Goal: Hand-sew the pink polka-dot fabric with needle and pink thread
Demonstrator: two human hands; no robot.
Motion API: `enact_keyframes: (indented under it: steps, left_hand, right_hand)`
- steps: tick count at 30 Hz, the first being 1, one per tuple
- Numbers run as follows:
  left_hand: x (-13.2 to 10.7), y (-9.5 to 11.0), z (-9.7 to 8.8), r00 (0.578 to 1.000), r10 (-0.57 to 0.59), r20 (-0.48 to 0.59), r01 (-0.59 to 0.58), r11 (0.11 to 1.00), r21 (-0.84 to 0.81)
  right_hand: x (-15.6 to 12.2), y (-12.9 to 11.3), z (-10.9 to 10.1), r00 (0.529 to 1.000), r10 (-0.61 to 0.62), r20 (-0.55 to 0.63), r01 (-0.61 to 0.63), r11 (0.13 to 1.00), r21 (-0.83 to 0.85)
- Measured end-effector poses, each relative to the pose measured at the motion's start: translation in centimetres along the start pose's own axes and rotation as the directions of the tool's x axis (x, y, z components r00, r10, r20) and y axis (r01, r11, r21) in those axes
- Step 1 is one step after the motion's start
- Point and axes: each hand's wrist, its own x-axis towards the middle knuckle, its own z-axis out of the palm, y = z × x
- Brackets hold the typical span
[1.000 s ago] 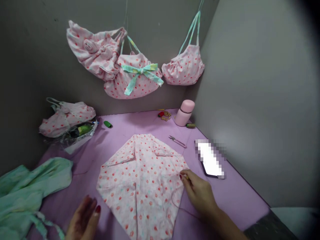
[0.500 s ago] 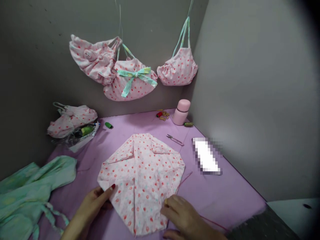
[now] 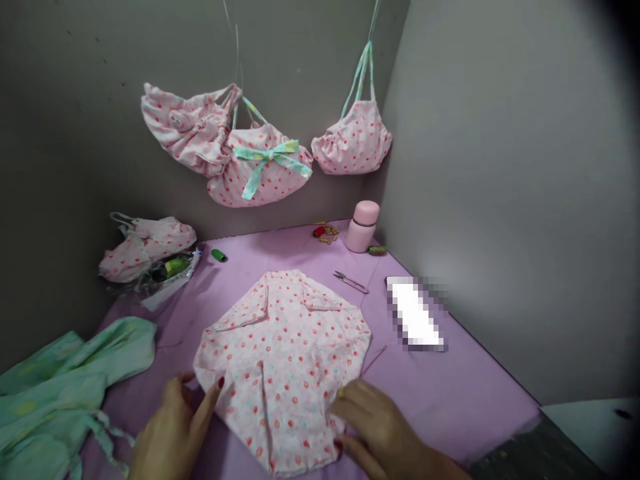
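A pink cloth piece (image 3: 300, 353) with red dots and flower prints lies flat on the purple table cover, its upper corners folded in and a crease in its lower half. At its lower left edge is my left hand (image 3: 173, 420), thumb tip touching the fabric and the other fingers apart from the thumb. My right hand (image 3: 380, 423), with a ring on one finger, rests at the lower right edge. Its thumb and fingertips touch the cloth with a gap between them; its palm is hidden.
Thread snips (image 3: 351, 283) and a blurred-out phone (image 3: 415, 313) lie to the right. Behind stand a pink flask (image 3: 362, 227) and thread spools (image 3: 219, 255). Green fabric (image 3: 75, 373) and a plastic bag (image 3: 170, 280) are left. Pink dotted pouches (image 3: 355, 140) hang above.
My left hand has slid off the cloth toward its edge, thumb and fingers spread wider. My right hand has shifted slightly right and up. The crease in the lower cloth has moved left.
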Motion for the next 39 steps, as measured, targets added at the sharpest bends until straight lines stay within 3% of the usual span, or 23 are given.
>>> enact_keyframes:
  steps: [2,4,6,8,12,14,15,19,22,27,34,39]
  left_hand:
    - [-0.4,0.1,0.8,0.975,0.147,-0.168,-0.136,0.988,0.077]
    - [-0.9,0.3,2.6,0.891,0.395,-0.224,-0.36,0.915,0.183]
    - [-1.3,0.4,4.7,0.78,0.61,-0.14,-0.533,0.765,0.361]
    - [-1.7,0.5,6.4,0.675,0.737,-0.038,-0.655,0.622,0.429]
    - [-1.7,0.5,6.9,0.598,0.802,-0.004,-0.724,0.542,0.428]
    - [-1.1,0.3,5.8,0.606,0.795,-0.004,-0.741,0.567,0.359]
    - [-0.6,0.1,5.2,0.635,0.773,-0.017,-0.731,0.607,0.312]
    - [2.4,-1.4,2.5,0.816,0.566,-0.114,-0.559,0.824,0.09]
    - [4.5,-2.7,1.2,0.892,0.449,-0.063,-0.45,0.893,-0.005]
    - [5.6,-3.4,1.2,0.887,0.462,-0.017,-0.462,0.887,-0.023]
    - [5.4,-3.5,1.1,0.855,0.518,0.031,-0.518,0.855,-0.021]
    - [5.8,-4.4,1.4,0.814,0.579,-0.038,-0.57,0.811,0.13]
  right_hand:
    - [0.8,0.6,0.1,0.996,0.077,-0.052,-0.079,0.996,-0.041]
    - [1.7,1.4,0.9,0.992,0.126,-0.031,-0.129,0.984,-0.123]
    - [2.3,2.2,1.9,0.988,0.142,0.065,-0.129,0.976,-0.175]
    - [2.7,2.6,2.6,0.976,0.144,0.162,-0.113,0.976,-0.188]
    - [3.9,2.1,2.7,0.978,0.137,0.157,-0.114,0.983,-0.146]
    - [5.2,1.0,2.5,0.985,0.135,0.103,-0.127,0.989,-0.077]
    - [6.0,0.4,2.5,0.988,0.134,0.08,-0.131,0.991,-0.035]
    - [9.9,-2.0,3.8,0.989,0.137,0.049,-0.139,0.989,0.043]
    - [12.0,-2.7,5.4,0.984,0.172,0.048,-0.172,0.985,-0.009]
    - [12.7,-2.2,7.3,0.984,0.18,0.006,-0.179,0.978,-0.107]
    - [12.8,-2.3,7.2,0.981,0.192,-0.019,-0.193,0.981,-0.023]
    - [12.8,-2.0,7.2,0.983,0.181,0.005,-0.181,0.983,-0.016]
